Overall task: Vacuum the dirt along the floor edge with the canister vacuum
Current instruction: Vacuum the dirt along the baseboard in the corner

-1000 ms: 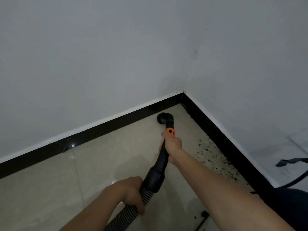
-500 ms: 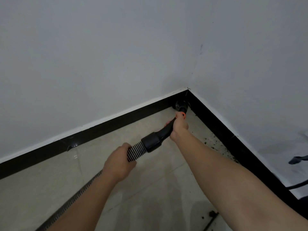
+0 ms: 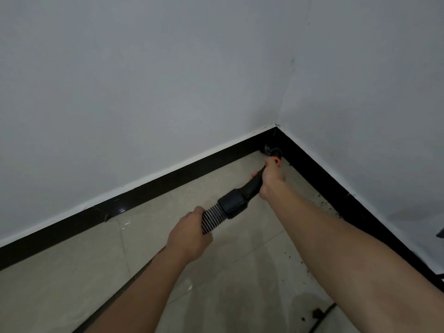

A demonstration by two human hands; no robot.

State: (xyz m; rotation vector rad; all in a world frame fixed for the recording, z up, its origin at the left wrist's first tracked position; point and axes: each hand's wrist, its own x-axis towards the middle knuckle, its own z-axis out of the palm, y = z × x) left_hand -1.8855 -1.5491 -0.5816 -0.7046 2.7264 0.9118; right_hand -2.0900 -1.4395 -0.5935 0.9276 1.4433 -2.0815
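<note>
The black vacuum handle (image 3: 242,197) with an orange band ends in a small round nozzle (image 3: 270,149) pushed into the floor corner against the black skirting (image 3: 168,183). My right hand (image 3: 271,179) grips the handle just behind the nozzle. My left hand (image 3: 189,234) holds the ribbed grey hose (image 3: 212,218) behind the black cuff. The hose runs down to the lower left past my left forearm. Dark dirt specks (image 3: 322,203) lie along the right-hand skirting, partly hidden by my right arm.
Two white walls meet at the corner (image 3: 276,124). Beige floor tiles (image 3: 84,267) spread to the left. A thin black cord (image 3: 322,317) and a few crumbs lie on the floor at the bottom right. A dark object (image 3: 440,233) shows at the right edge.
The nozzle has gone from the open tile into the corner and stays there. My left hand has slid up the hose towards the cuff. The view has shifted slightly.
</note>
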